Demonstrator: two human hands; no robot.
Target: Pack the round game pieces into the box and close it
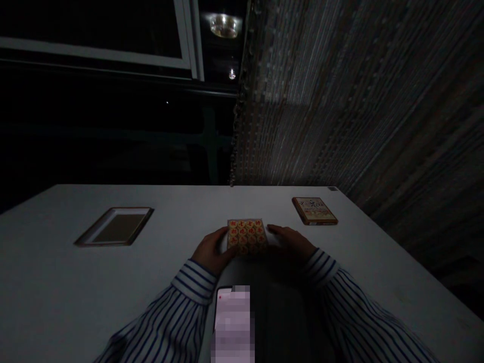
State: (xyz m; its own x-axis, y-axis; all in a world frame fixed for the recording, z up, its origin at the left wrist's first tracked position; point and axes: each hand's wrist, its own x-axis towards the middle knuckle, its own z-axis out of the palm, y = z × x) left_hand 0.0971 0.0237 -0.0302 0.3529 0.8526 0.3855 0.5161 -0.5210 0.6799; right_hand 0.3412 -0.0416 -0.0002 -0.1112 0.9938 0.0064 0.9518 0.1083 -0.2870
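The left hand has its grip closed on the left side of a square pack of round pieces, thumb over its near corner. The right hand curves beside the opposite edge (whether its grip touches is too dark to tell). Nearer the body than the grip lies a lit phone; beyond it, leftward, a shallow open box, and rightward a flat printed box, all on the white table.
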